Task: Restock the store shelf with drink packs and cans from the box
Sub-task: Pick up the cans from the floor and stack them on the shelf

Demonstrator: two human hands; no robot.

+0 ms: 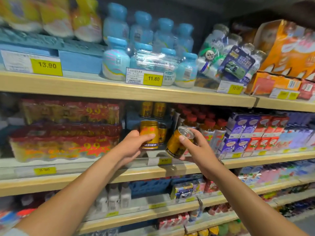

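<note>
Left hand (134,147) wraps fingers and thumb round the upright gold can (148,133), a smooth metal cylinder with a ribbed shoulder, held at the front of the middle shelf (144,174), whose lip is pale wood grain. Right hand (196,150), just beside it, grasps the tilted gold can (176,143), thumb across the rim and fingers beneath, with the silver lid turned up and to the right; the two cans are near each other but apart. Left of the left hand, glossy shrink-wrapped multipacks (68,132), red and gold with starburst "9.9" labels, lie stacked two high. Behind the hands, a blue plastic riser (134,120) carries two rear gold cans (153,109), and a smaller can (162,133) stands just right of the upright one. Right of the right hand stand rows of red-capped bottles (206,123), then stacked purple and red cartons (248,130), box-shaped. Above the hands, clear film binds squat blue-capped bottles (144,53).
</note>
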